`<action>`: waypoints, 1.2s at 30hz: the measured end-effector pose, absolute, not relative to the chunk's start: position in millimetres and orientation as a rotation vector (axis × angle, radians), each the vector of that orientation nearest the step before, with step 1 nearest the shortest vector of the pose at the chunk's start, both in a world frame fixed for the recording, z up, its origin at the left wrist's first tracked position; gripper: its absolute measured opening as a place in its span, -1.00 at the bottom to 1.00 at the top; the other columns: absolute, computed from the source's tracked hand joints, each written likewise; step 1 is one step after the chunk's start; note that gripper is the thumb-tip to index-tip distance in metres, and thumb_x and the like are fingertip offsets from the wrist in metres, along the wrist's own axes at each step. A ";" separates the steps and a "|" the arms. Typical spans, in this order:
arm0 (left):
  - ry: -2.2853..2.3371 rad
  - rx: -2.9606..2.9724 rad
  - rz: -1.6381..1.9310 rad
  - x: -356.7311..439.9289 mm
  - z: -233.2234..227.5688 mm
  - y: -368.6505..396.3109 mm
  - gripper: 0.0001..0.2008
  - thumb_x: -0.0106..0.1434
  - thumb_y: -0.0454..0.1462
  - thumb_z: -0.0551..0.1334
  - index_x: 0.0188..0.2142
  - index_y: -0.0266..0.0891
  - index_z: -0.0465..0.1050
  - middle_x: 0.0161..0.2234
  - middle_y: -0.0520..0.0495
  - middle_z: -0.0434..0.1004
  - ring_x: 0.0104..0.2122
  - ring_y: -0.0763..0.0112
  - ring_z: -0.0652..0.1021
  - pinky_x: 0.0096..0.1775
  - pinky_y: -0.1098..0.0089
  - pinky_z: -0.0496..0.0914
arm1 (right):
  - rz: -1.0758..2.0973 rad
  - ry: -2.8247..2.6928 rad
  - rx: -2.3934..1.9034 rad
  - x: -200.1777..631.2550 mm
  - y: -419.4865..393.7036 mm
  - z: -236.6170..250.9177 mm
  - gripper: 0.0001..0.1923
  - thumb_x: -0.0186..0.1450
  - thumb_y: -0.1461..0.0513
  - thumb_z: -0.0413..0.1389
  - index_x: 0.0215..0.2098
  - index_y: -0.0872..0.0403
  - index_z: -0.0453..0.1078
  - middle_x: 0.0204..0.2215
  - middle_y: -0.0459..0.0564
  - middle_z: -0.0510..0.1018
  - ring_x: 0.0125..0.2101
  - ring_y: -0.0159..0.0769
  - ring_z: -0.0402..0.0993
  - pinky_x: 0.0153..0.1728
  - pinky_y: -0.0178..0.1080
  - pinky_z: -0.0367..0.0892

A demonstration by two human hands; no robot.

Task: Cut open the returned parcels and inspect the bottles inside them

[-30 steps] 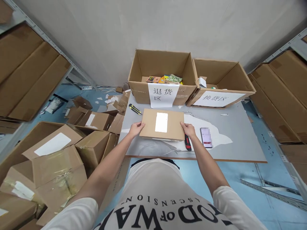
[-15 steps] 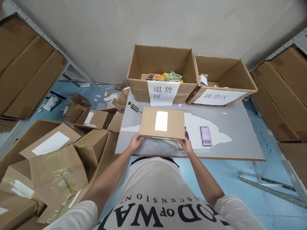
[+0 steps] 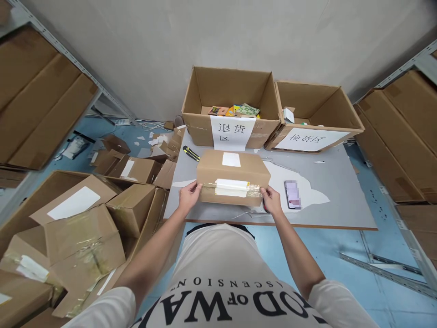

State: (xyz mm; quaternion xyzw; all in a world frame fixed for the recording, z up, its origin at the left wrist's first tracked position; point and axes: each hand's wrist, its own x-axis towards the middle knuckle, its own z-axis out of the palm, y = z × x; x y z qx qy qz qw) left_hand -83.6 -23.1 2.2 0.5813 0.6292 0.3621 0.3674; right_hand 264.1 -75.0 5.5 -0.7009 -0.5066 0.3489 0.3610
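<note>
A taped cardboard box (image 3: 233,171) is held between both hands over the table, tilted so its front side faces me. That side carries a white label and shiny tape; another white label is on the upper face. My left hand (image 3: 190,196) grips the box's left end, thumb on the front. At the right end, my right hand (image 3: 271,199) has its fingers closed on the lower corner. Just beyond the box's left end lies a yellow and black utility knife (image 3: 191,153). A phone (image 3: 292,195) with a blurred screen rests right of my right hand.
Two open cartons with paper signs, one larger (image 3: 200,130) and one smaller (image 3: 353,122), stand at the table's back. A big carton (image 3: 155,214) full of boxes is at left. Torn white paper (image 3: 316,196) lies on the grey table (image 3: 351,207). Shelves with cartons flank both sides.
The box has been tipped, bringing its taped, labelled front side into view. Both hands have moved up slightly with its ends and still hold it.
</note>
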 end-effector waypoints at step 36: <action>2.023 1.831 0.679 -60.8 10.5 -16.6 -0.38 0.22 0.01 0.14 0.15 -0.34 0.26 0.08 -0.33 0.40 0.05 0.05 0.45 0.03 0.13 0.33 | 0.793 -1.485 -2.573 309.2 -86.4 -66.4 -0.52 0.19 0.08 0.11 0.02 0.13 0.27 -0.07 0.18 0.47 -0.08 -0.10 0.43 -0.12 -0.18 0.30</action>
